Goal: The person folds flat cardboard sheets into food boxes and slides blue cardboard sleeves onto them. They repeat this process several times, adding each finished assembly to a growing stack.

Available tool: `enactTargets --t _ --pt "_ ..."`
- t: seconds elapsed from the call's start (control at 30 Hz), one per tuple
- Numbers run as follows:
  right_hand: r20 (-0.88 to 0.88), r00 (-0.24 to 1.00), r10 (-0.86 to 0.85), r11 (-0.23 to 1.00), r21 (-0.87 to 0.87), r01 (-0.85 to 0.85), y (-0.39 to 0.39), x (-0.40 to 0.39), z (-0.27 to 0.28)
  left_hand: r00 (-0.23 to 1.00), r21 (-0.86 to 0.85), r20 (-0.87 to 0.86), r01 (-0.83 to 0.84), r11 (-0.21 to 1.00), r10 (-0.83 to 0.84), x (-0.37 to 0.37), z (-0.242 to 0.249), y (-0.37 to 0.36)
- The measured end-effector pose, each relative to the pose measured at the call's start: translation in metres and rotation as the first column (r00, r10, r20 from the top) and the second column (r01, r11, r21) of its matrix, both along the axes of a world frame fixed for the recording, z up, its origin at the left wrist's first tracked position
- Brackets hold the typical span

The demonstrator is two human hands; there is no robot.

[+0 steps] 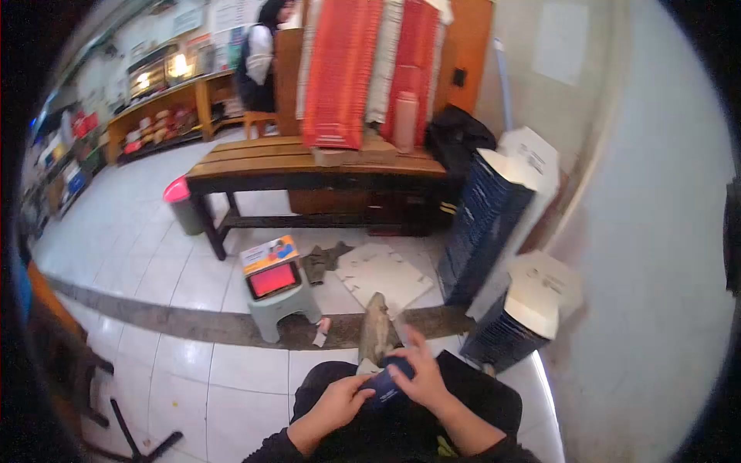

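Note:
Above my lap, a small dark blue object with faint light print (385, 387) is between my two hands. My left hand (343, 400) grips its left side, thumb on top. On its right side is my right hand (417, 374), with the thumb and lower fingers round it and the index finger raised and blurred. Tall stacks of dark blue pieces with cream hexagonal tops, one long (488, 224) and one shorter (509, 328), stand to the right.
A wooden bench (266, 158) bears red and white stacks (340, 77). Before it are a small stool (282, 309) with a phone-like screen (274, 280), a white board (384, 276) and a bin (185, 210). A person (258, 65) is at the back.

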State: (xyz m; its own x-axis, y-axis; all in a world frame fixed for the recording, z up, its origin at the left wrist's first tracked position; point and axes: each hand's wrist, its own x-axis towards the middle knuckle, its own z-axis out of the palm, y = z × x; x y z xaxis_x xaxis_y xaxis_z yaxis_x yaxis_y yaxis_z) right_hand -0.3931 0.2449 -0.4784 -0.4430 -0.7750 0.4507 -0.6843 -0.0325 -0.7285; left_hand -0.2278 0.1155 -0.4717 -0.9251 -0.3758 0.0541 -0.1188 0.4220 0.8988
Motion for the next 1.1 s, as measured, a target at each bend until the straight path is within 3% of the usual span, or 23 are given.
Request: enactTargets --t 0.03,0.1,0.17,0.23,0.3,0.37,0.4,0.43,0.47,0.5,0.57,0.6,0.63,0.67,0.87,0.93,0.97,1.0,1.03,1.07,1.1 --pt "-0.021 0.981 -0.191 0.977 -0.098 0.188 -0.001 0.006 0.006 0.999 0.022 0.036 0.036 0.999 -0.036 -0.001 0.001 -0.001" --pt "-0.141 0.982 -0.123 0.992 -0.054 0.116 0.000 0.007 0.013 1.000 0.011 0.006 0.000 1.000 0.000 -0.002 -0.001 0.000" --pt "0.132 0.957 0.259 0.938 0.200 -0.282 0.005 0.010 0.019 0.993 -0.031 -0.099 0.062 0.998 -0.065 -0.003 -0.018 0.000" --pt "0.067 0.948 0.311 0.942 0.109 -0.317 0.010 0.001 0.011 0.995 -0.065 -0.079 0.053 0.997 -0.058 -0.005 -0.020 -0.003" --pt "0.443 0.874 0.198 0.926 -0.376 -0.019 0.015 -0.013 -0.013 0.979 -0.160 -0.156 0.104 0.982 -0.130 -0.007 -0.013 -0.004" --pt "0.497 0.846 -0.192 0.955 -0.103 0.277 0.029 -0.024 -0.015 0.976 -0.094 -0.118 0.173 0.980 -0.184 -0.010 -0.009 -0.004" --pt "0.654 0.746 -0.126 0.973 -0.067 0.223 0.035 -0.027 -0.016 0.953 -0.183 -0.193 0.197 0.963 -0.232 -0.014 -0.017 -0.002" --pt "0.652 0.748 -0.122 0.973 -0.070 0.220 0.041 -0.023 -0.010 0.922 -0.275 -0.261 0.214 0.937 -0.287 -0.017 -0.022 -0.003" --pt "0.758 0.644 -0.101 0.965 -0.082 0.248 0.045 -0.021 -0.005 0.936 -0.401 -0.081 0.285 0.871 -0.344 -0.020 -0.023 -0.005" --pt "0.847 0.526 -0.072 0.957 -0.090 0.277 0.048 -0.020 -0.001 0.936 -0.406 -0.084 0.282 0.869 -0.343 -0.022 -0.028 -0.007" --pt "0.806 0.577 -0.132 0.947 -0.069 0.314 0.053 -0.028 -0.011 0.964 -0.518 0.015 0.236 0.822 -0.267 -0.024 -0.034 -0.004" --pt "0.669 0.724 -0.169 0.941 -0.109 0.321 0.056 -0.044 -0.035 0.965 -0.516 0.122 0.260 0.816 -0.231 -0.024 -0.030 -0.003" --pt "0.501 0.841 -0.203 0.937 -0.151 0.316 0.053 -0.045 -0.029 0.966 -0.516 0.119 0.259 0.816 -0.231 -0.026 -0.027 -0.005" --pt "0.668 0.728 -0.154 0.944 -0.118 0.308 0.057 -0.042 -0.021 0.979 -0.559 0.088 0.201 0.804 -0.184 -0.027 -0.026 -0.008" --pt "0.677 0.732 -0.076 0.930 -0.216 0.297 0.039 -0.020 -0.002 0.995 -0.639 0.071 0.101 0.762 -0.072 -0.025 -0.005 -0.022" --pt "0.644 0.765 -0.012 0.932 -0.270 0.243 0.038 -0.014 -0.003 0.990 -0.496 -0.089 0.049 0.867 -0.106 -0.022 0.005 -0.024" --pt "0.607 0.793 0.051 0.929 -0.320 0.185 0.035 -0.010 0.000 0.991 -0.503 -0.086 0.045 0.863 -0.102 -0.028 -0.008 -0.020" --pt "0.465 0.865 0.191 0.933 -0.360 -0.013 0.036 -0.007 0.007 0.944 0.085 -0.320 0.109 0.990 -0.077 -0.038 -0.032 -0.012" --pt "0.045 0.986 0.159 0.970 -0.194 -0.147 0.039 -0.005 0.034 0.871 0.614 -0.484 0.268 0.743 0.086 -0.042 -0.044 -0.010" --pt "-0.180 0.966 0.183 0.973 -0.108 -0.204 0.036 0.002 0.044 0.828 0.820 -0.560 0.551 0.153 0.021 -0.031 -0.015 -0.008" --pt "-0.393 0.895 0.212 0.972 -0.011 -0.235 0.035 0.009 0.050 0.834 0.826 -0.552 0.542 0.157 0.025 -0.027 0.009 -0.005"
